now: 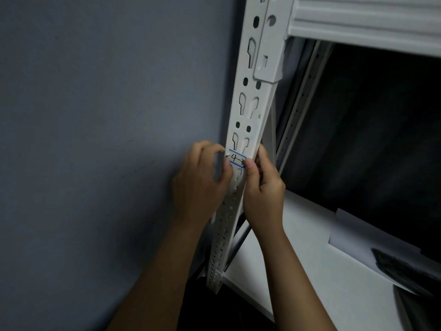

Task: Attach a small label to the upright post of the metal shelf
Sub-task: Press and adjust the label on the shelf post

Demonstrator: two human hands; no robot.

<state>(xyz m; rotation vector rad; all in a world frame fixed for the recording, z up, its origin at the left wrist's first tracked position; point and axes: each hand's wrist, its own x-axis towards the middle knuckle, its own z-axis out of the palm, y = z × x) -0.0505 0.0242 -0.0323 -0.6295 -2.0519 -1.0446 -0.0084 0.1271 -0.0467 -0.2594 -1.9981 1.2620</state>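
The upright post (250, 111) of the white metal shelf runs from the top centre of the frame down to the lower centre, leaning slightly leftward toward the bottom. Its front face carries pairs of round holes and keyhole slots, while the lower section shows rows of smaller perforations. The label (236, 159), a small white sticker with blue top and bottom borders and handwritten black characters reading "4-3", sits across the front face of the post just below centre of the frame, directly under a pair of keyhole slots. The left hand (202, 180) is at the left edge of the post, fingers curled, with the thumb tip against the left end of the label. The right hand (262, 187) is at the right edge of the post, fingers curled around that edge, with the thumb tip pressing the right end of the label and covering part of the last character. Both forearms enter from the bottom of the frame. A horizontal shelf beam (362, 22) joins the post at the upper right through a bracket. A white shelf board (310, 254) occupies the lower right, with a sheet of paper (353, 240) lying on it and a dark object (405, 268) partly over the sheet. A grey wall (95, 115) fills the left half of the frame.
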